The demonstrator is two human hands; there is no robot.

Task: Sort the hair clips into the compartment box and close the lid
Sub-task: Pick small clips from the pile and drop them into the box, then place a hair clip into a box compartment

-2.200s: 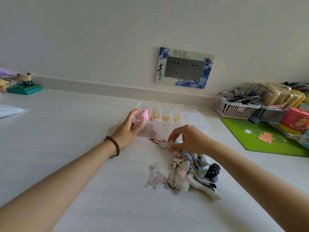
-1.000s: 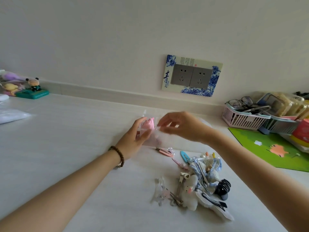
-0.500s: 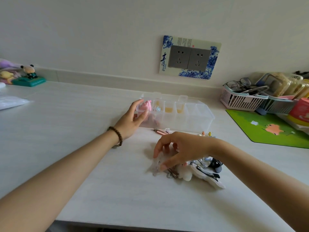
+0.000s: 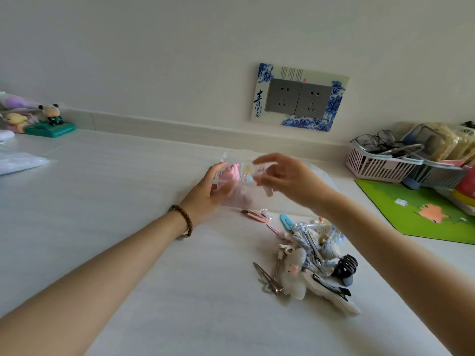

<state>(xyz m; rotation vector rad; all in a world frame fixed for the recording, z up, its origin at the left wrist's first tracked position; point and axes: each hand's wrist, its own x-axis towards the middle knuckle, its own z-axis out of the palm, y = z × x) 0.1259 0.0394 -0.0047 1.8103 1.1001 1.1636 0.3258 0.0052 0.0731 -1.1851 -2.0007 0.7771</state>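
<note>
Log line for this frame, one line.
phase: sorting | left hand: holds open box end | right hand: over box, pinching clip, blurred | pile: on table

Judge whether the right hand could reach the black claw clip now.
Probably yes: the black claw clip lies uncovered, nothing between it and the right hand, though that hand seems to pinch a clear clip.
</note>
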